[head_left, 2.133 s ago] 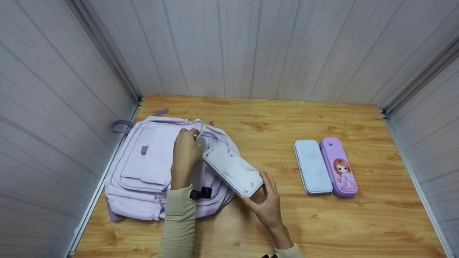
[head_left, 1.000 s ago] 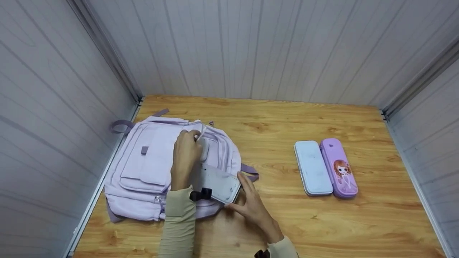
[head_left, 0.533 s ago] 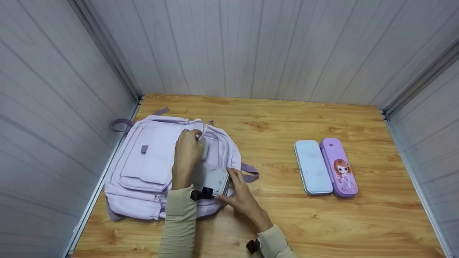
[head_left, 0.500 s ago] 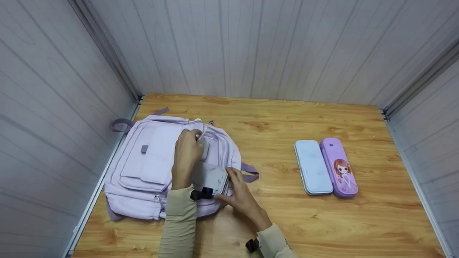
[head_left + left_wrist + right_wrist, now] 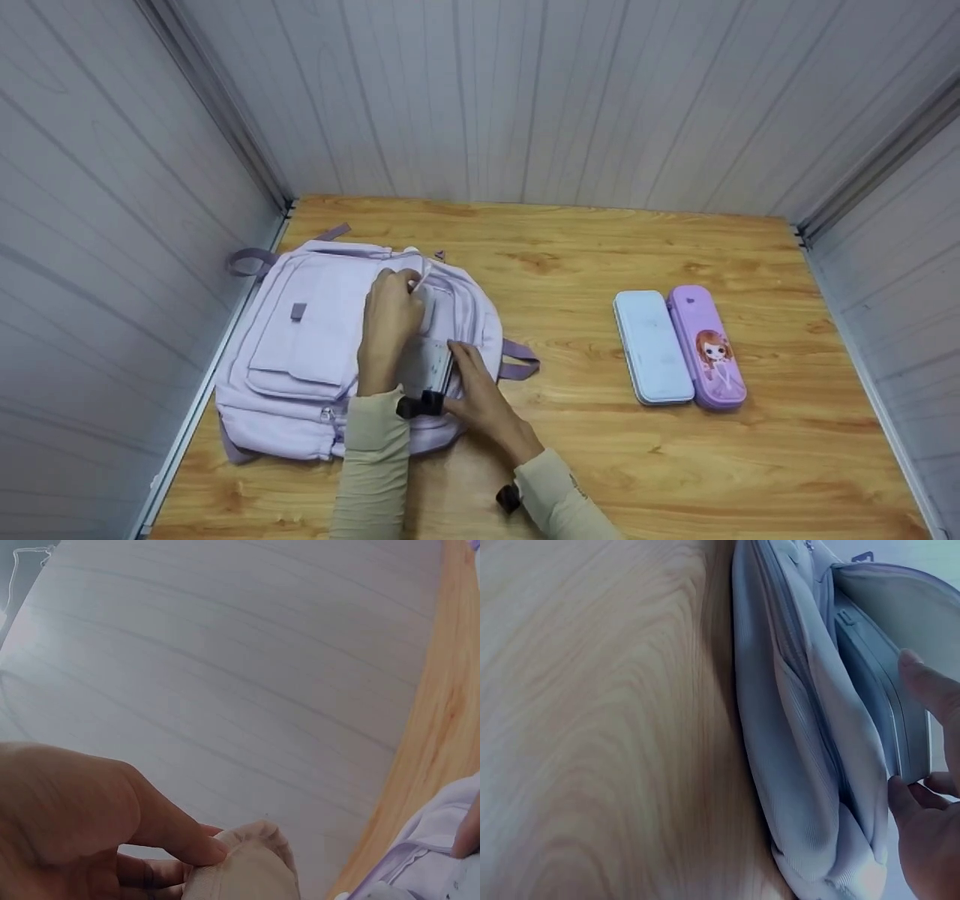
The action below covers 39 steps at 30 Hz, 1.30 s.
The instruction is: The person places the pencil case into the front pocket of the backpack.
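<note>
A lilac backpack [image 5: 300, 341] lies on its back at the left, its front compartment unzipped. My left hand [image 5: 390, 322] pinches the edge of the compartment's flap, lifting it; the left wrist view shows thumb and fingers on that cloth edge [image 5: 251, 870]. With my right hand [image 5: 484, 397] I hold the outer end of a whitish, smudged pencil case [image 5: 427, 364], thumb on one side and fingers on the other. In the right wrist view the pencil case [image 5: 900, 720] is mostly inside the opening. Another pale box edge [image 5: 429, 315] shows beside it, partly hidden by my left hand.
On the wooden table [image 5: 570, 465], a light blue case [image 5: 652, 349] and a purple pencil case [image 5: 707, 352] with a cartoon girl lie side by side at the right. Grey panel walls [image 5: 495, 97] enclose the table at the back and both sides.
My right hand has moved left with the whitish pencil case, sliding it from above the bag's edge deep into the open compartment. My left hand has stayed at the flap.
</note>
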{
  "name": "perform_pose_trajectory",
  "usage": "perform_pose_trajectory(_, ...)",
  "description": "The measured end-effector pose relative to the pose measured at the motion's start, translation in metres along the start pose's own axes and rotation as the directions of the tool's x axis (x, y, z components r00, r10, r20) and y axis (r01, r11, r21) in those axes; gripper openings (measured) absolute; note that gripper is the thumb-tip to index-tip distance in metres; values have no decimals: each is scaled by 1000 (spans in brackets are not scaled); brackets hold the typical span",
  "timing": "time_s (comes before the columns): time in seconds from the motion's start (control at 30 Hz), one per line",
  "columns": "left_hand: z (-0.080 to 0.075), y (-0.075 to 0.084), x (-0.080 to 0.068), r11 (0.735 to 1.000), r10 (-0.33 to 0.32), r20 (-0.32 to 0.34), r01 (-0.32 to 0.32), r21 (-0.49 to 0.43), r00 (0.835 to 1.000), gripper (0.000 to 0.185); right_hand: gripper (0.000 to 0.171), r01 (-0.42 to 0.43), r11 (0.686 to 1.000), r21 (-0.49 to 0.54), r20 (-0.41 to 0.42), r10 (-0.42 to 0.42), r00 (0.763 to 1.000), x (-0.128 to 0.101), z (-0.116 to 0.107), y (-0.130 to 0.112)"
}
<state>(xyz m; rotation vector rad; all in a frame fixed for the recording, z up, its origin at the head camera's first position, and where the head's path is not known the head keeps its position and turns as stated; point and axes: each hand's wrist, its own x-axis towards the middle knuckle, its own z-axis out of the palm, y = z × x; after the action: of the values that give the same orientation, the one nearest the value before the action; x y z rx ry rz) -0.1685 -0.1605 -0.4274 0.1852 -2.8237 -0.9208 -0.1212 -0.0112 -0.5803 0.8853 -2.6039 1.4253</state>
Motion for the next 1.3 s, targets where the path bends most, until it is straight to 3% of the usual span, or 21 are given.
perform_pose_trajectory(0.37, -7, 3, 1, 1000, 13, -28, -13, 6, 1000, 34, 77, 94, 996, -9, -69, -94, 993, 15, 21, 1)
perform_pose_trajectory(0.67, -16, -1, 2, 1000, -20, -39, 19, -23, 999, 35, 70, 59, 998, -6, -78, -59, 995, 22, 29, -3)
perform_pose_trajectory(1.3, -17, -3, 2, 1000, -2, -58, 1, -16, 998, 34, 62, 85, 996, 9, -10, -85, 996, 30, 33, -14)
